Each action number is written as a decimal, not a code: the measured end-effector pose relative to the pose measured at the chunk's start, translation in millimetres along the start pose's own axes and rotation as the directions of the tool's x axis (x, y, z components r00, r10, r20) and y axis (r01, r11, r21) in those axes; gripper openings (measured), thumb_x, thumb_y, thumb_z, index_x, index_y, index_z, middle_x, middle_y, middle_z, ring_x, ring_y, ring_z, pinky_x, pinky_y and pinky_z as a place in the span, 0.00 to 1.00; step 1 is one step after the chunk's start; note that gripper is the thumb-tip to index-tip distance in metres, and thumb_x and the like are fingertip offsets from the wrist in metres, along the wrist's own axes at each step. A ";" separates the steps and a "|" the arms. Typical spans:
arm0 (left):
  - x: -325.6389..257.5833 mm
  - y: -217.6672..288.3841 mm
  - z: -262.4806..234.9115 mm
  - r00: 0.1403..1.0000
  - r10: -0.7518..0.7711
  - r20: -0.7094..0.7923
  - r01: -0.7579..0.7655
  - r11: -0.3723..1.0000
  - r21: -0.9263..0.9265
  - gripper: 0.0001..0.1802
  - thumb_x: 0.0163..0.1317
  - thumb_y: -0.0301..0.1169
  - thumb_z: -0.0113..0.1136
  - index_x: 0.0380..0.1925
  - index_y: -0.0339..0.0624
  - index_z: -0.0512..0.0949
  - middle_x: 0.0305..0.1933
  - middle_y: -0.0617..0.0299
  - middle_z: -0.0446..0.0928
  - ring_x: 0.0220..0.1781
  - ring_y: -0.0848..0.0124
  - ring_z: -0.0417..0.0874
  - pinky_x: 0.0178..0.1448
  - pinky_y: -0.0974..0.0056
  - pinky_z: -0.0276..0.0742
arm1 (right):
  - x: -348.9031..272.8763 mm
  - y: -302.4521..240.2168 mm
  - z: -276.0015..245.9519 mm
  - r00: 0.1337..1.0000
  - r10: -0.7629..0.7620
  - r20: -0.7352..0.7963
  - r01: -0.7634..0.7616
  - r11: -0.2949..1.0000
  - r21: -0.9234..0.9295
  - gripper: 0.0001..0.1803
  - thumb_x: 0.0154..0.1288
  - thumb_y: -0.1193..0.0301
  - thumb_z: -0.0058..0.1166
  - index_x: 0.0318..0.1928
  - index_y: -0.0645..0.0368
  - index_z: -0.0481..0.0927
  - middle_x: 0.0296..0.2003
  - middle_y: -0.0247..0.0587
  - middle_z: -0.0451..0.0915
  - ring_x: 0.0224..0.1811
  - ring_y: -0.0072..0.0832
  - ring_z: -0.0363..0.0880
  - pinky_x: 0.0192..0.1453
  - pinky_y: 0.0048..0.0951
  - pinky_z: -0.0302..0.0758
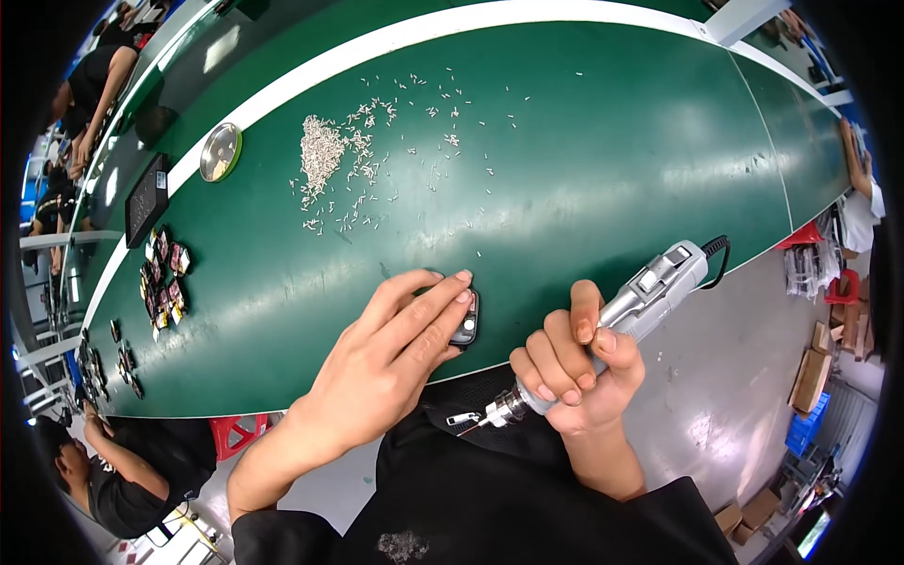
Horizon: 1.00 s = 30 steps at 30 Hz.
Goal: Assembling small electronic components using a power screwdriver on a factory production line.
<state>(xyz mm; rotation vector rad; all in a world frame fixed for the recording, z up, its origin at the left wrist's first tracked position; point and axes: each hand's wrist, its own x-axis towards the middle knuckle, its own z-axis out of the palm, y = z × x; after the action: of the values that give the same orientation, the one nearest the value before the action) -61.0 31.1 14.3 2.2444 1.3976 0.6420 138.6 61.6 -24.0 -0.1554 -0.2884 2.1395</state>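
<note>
My right hand [586, 363] is wrapped round a grey electric screwdriver [650, 287]. Its black cord leaves the back end at the upper right, and its thin bit points down to the left, just off the table's front edge. Near that edge, my left hand [386, 353] holds a small dark rounded device [468, 318] against the green table [612, 188]. The fingers lie over the device and cover most of it. A silver zipper pull [461, 419] on black cloth shows beside the bit. Farther off, a pile of tiny pale screws or pins [322, 151] lies loose.
A round shallow dish [221, 153] and a black box [147, 200] stand at the far left by the white rail. Small dark parts [165, 282] lie in a heap at left. A person [113, 461] sits at lower left, with a red stool [235, 433] close by.
</note>
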 end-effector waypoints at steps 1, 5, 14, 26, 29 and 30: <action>1.4 -0.1 -1.5 0.999 -0.042 0.007 0.042 0.997 -0.071 0.29 0.44 0.17 0.66 0.52 0.30 0.75 0.59 0.52 0.74 0.53 0.53 0.75 0.52 0.56 0.77 | -3.0 3.8 1.4 1.000 0.018 0.014 -0.019 0.999 0.043 0.04 0.66 0.70 0.44 0.37 0.57 0.70 0.14 0.29 0.63 0.15 0.20 0.63 0.28 0.27 0.67; 7.8 -1.3 -1.3 0.998 0.016 -0.055 -0.017 1.000 -0.017 0.22 0.47 0.19 0.66 0.45 0.28 0.77 0.53 0.51 0.76 0.48 0.57 0.77 0.43 0.60 0.80 | -10.7 10.6 6.1 0.995 0.096 -0.021 -0.097 0.995 -0.021 0.04 0.65 0.69 0.45 0.35 0.54 0.68 0.13 0.27 0.62 0.14 0.19 0.63 0.28 0.27 0.66; 8.9 1.7 18.8 0.969 0.187 -0.159 -0.132 0.943 0.305 0.16 0.43 0.16 0.65 0.37 0.25 0.78 0.43 0.47 0.79 0.39 0.56 0.81 0.34 0.62 0.80 | -21.5 23.2 14.3 0.988 0.087 -0.127 -0.100 0.990 -0.100 0.04 0.65 0.69 0.45 0.35 0.56 0.69 0.13 0.28 0.62 0.13 0.20 0.62 0.27 0.27 0.66; 7.7 13.2 31.8 0.925 0.355 -0.134 -0.260 0.850 0.457 0.12 0.46 0.20 0.60 0.31 0.21 0.78 0.38 0.41 0.79 0.39 0.55 0.83 0.39 0.64 0.83 | -31.9 39.7 8.5 0.959 -0.036 -0.280 -0.005 0.990 -0.142 0.03 0.66 0.76 0.44 0.38 0.62 0.68 0.16 0.33 0.63 0.15 0.21 0.61 0.21 0.26 0.64; 4.6 13.5 31.2 0.943 0.307 -0.125 -0.235 0.885 0.401 0.13 0.46 0.21 0.59 0.32 0.21 0.78 0.39 0.40 0.79 0.41 0.54 0.82 0.39 0.63 0.83 | -32.0 33.6 9.1 0.965 0.004 -0.262 -0.046 0.987 -0.153 0.03 0.67 0.76 0.43 0.38 0.62 0.68 0.16 0.33 0.63 0.14 0.21 0.60 0.21 0.26 0.64; 3.6 12.3 30.9 0.950 0.297 -0.094 -0.241 0.892 0.383 0.15 0.45 0.21 0.59 0.33 0.20 0.79 0.41 0.39 0.79 0.42 0.53 0.82 0.41 0.63 0.83 | -31.1 27.3 8.4 0.977 0.005 -0.215 -0.039 0.987 -0.155 0.03 0.66 0.76 0.43 0.39 0.62 0.68 0.16 0.33 0.63 0.14 0.22 0.60 0.21 0.26 0.64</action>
<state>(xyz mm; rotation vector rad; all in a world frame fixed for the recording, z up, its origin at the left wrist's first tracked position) -32.8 26.1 -3.0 2.7763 1.3800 0.6973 132.0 19.9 -23.1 -0.4801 -0.3315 2.0990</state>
